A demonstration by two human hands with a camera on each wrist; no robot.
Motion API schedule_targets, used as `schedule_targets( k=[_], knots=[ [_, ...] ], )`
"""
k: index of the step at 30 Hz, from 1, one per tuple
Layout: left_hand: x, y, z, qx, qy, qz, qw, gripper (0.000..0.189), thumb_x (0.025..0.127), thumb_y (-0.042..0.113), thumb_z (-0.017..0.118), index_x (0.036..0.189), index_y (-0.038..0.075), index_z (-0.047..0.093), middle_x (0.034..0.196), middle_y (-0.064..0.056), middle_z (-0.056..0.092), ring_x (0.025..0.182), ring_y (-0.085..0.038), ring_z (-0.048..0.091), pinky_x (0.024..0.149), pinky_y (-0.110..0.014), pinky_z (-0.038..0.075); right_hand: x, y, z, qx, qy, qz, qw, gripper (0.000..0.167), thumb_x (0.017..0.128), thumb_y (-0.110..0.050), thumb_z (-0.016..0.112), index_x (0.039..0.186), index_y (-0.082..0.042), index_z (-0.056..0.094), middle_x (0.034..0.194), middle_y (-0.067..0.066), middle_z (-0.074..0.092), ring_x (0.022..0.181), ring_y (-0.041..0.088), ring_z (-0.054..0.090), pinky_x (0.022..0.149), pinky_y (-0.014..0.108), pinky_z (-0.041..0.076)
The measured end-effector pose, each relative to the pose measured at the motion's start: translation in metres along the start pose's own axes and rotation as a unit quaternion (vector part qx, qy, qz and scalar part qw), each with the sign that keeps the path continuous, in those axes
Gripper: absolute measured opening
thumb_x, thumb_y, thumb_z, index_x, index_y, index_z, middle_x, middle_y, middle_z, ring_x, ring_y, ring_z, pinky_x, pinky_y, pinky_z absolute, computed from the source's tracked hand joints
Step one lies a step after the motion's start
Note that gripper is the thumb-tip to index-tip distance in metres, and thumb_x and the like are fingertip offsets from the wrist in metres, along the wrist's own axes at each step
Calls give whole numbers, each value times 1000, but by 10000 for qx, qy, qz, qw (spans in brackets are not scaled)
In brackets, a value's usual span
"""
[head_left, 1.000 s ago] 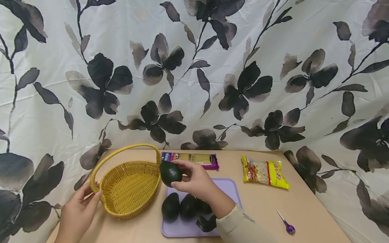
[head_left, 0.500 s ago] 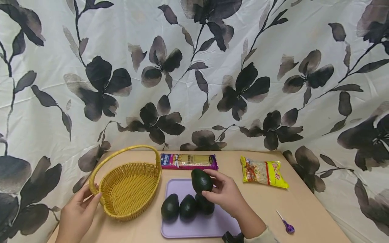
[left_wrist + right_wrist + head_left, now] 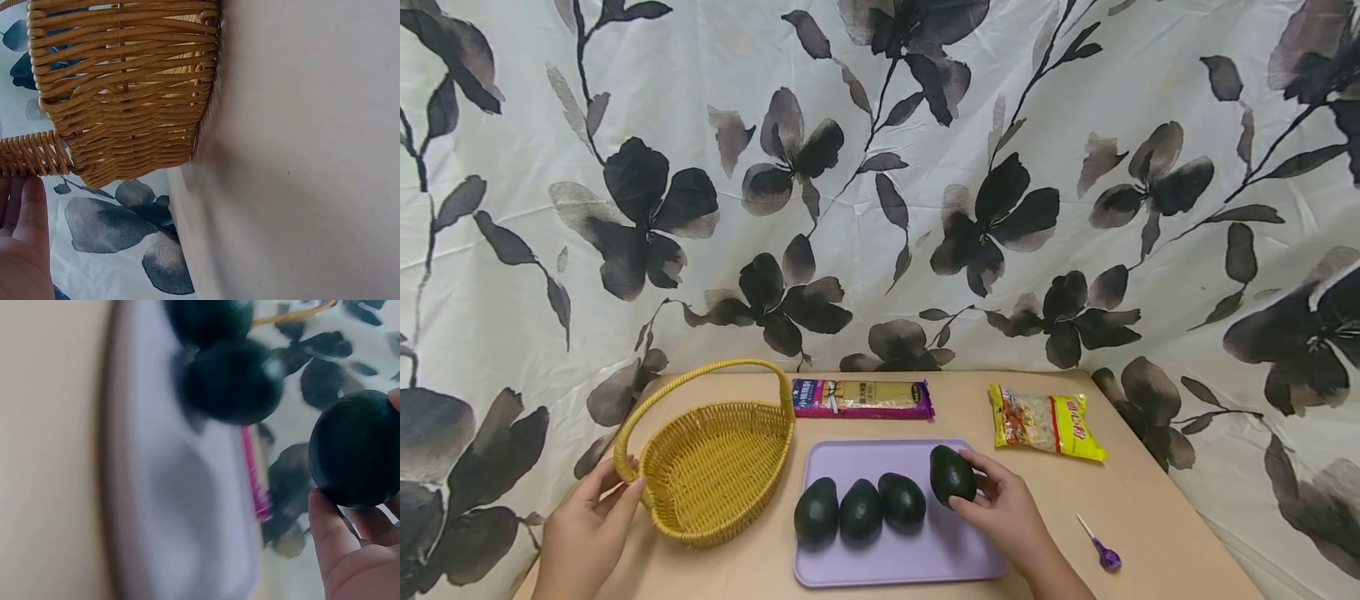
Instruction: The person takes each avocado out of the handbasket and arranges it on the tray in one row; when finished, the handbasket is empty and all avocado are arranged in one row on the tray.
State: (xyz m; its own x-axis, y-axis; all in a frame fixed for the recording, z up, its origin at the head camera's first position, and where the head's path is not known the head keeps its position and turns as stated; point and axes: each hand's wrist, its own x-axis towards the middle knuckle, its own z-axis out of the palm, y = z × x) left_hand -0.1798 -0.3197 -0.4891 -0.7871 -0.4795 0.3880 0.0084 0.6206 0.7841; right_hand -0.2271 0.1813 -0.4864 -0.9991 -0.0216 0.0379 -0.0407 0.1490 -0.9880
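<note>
My right hand (image 3: 1009,510) grips a dark green avocado (image 3: 952,475) over the right part of a lilac tray (image 3: 917,568). In the right wrist view the held avocado (image 3: 357,449) sits between thumb and fingers, with its shadow on the tray below. Several more avocados (image 3: 861,510) lie in a row on the tray's left half. At the left, my left hand (image 3: 586,527) pinches the base of the handle of a yellow wicker basket (image 3: 718,471), which has nothing in it. The left wrist view shows the fingers (image 3: 32,215) against the wrapped handle (image 3: 34,155).
A purple noodle packet (image 3: 863,399) lies behind the tray. Further right is a yellow food bag (image 3: 1049,423), and in front of it a purple-wrapped lollipop (image 3: 1101,546). A floral curtain (image 3: 880,183) hangs behind the beige table (image 3: 1157,508).
My right hand has carried the avocado from beside the basket rightward and down to the tray's right side, uncovering the row of avocados. The left hand stays on the basket handle.
</note>
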Motion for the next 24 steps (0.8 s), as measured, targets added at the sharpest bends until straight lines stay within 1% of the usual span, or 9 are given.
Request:
schedule_targets(
  k=[4,8,12,14,18,21,24],
  knots=[
    [0,1,-1,-7,27,3,10000,39,94,13,76,131,5,66,124,-16,68,92,26,49,76,5,50,-1,18,-3,-142,95,94,9998,66,75,5,86,137,-3,63,143,21,57,116,31,66,88,26,64],
    [-1,1,-1,34,-8,-48,10000,39,95,14,76,132,5,66,125,-18,68,92,27,48,76,5,49,-2,31,-3,-182,4,126,9998,65,77,3,86,137,1,61,140,23,59,113,28,67,86,22,63],
    [-1,1,1,3,-47,-133,9999,40,95,13,76,132,5,65,126,-18,68,92,26,48,76,6,49,-2,44,-3,-389,-37,40,9992,65,77,0,86,137,3,60,138,25,60,111,25,68,84,21,63],
    [-1,1,1,8,-45,-210,9998,39,95,14,76,132,5,65,127,-16,68,92,26,48,75,6,49,0,49,-2,-512,-51,3,9987,64,77,-1,86,137,2,61,136,26,61,111,25,68,86,21,63],
    [0,-1,1,40,-83,-318,9995,42,95,16,76,134,6,64,128,-21,67,87,27,47,71,6,49,1,53,0,-745,-37,-13,9972,64,76,-3,87,135,1,62,135,25,62,116,30,66,92,25,62],
    [1,-2,0,1,-82,-307,9995,43,95,16,76,135,4,64,128,-23,67,85,27,48,69,6,49,3,54,3,-844,3,70,9964,65,75,-4,88,135,-1,63,136,25,62,120,34,65,96,31,62],
    [2,-2,0,35,-84,-337,9994,43,95,16,76,135,5,64,128,-22,68,85,27,48,70,6,49,4,53,4,-919,10,184,9956,66,75,-4,89,136,-3,63,138,24,61,122,35,63,99,35,61]
  ],
)
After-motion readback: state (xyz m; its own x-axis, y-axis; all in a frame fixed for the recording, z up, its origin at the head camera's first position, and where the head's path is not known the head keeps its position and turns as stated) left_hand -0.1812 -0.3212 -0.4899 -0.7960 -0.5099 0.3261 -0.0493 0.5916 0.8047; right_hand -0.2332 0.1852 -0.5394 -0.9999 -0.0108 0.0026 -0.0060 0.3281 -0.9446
